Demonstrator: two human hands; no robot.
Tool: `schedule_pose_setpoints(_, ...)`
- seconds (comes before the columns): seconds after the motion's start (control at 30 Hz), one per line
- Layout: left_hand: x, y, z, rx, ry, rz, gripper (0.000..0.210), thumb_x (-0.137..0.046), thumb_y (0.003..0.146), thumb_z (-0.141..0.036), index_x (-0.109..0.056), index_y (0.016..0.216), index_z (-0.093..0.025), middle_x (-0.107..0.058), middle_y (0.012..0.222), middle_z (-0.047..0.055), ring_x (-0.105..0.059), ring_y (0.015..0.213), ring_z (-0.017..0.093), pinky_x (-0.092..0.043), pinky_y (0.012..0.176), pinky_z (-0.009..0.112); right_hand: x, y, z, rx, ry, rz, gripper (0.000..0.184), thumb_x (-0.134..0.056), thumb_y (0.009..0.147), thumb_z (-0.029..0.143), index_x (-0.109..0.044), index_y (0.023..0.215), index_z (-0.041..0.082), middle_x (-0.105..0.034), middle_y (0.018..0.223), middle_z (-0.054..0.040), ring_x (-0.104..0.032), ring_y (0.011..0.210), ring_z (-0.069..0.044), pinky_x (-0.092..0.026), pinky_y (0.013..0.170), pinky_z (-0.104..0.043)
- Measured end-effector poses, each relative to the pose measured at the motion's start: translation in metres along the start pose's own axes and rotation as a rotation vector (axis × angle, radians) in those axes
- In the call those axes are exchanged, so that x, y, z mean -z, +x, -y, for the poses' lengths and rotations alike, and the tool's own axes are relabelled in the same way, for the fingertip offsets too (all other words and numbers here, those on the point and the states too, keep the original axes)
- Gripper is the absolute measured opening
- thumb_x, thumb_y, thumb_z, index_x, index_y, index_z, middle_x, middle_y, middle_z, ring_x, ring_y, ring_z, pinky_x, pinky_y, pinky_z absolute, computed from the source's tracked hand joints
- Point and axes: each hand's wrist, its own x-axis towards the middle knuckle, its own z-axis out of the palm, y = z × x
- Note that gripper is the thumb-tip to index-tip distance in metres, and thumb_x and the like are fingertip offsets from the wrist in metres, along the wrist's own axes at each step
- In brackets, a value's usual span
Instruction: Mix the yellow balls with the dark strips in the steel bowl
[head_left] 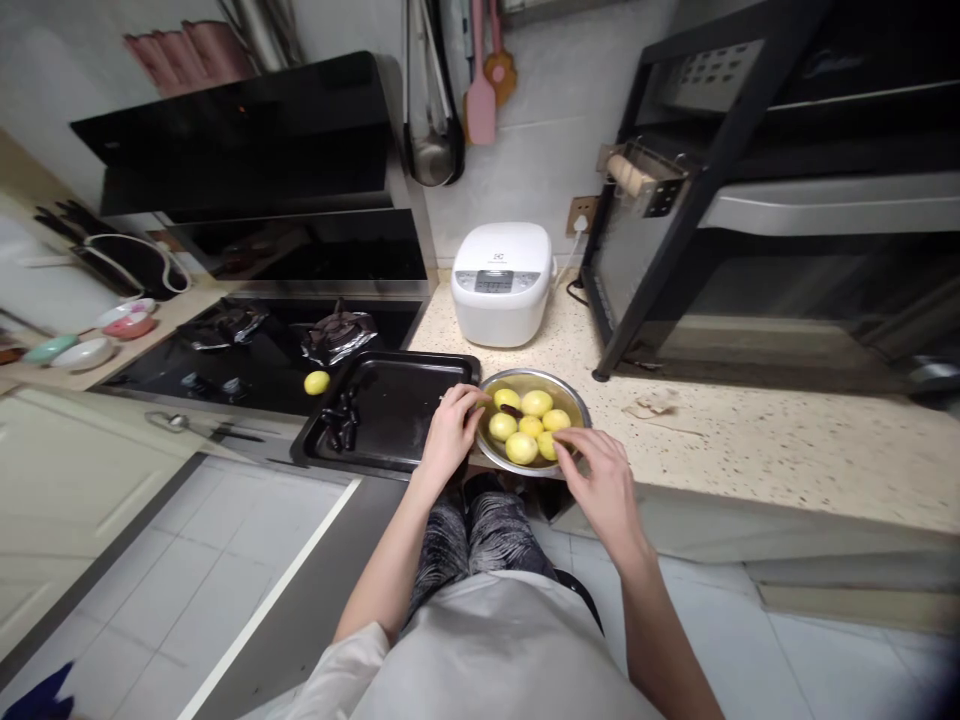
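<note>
A round metal bowl (583, 402) stands at the counter's front edge, holding several yellow lemons (521, 448) and one small, dark, elongated piece (511, 411). My left hand (454, 430) is at the bowl's left rim, its fingers curved and its thumb apart from them. Over the right rim reaches my right hand (600, 480), with its fingertips against the right side of a lemon (547, 446). A gap shows between that thumb and forefinger. Left of the bowl, a black baking tray (397, 400) carries several dark, glossy, elongated pieces (342, 425).
Another lemon (316, 383) lies on the front of the gas stove (270, 350). A white rice cooker (501, 285) stands behind the bowl. To the right, a black rack (660, 220) holds an oven (840, 290). Small bowls (86, 354) sit far left.
</note>
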Motion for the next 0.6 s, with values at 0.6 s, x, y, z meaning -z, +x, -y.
schedule_pose_setpoints(0.6, 0.096, -0.066, 0.109, 0.630, 0.545, -0.212, 0.022, -0.064, 0.094, -0.017, -0.070, 0.115, -0.020, -0.068, 0.121, 0.012, -0.068, 0.112, 0.030, -0.056, 0.097, 0.041, -0.013, 0.002, 0.014, 0.112, 0.041, -0.028, 0.015, -0.059, 0.103, 0.030, -0.072, 0.100, 0.023, -0.079, 0.099, -0.0057, -0.071, 0.093, -0.025, -0.049, 0.087, -0.041)
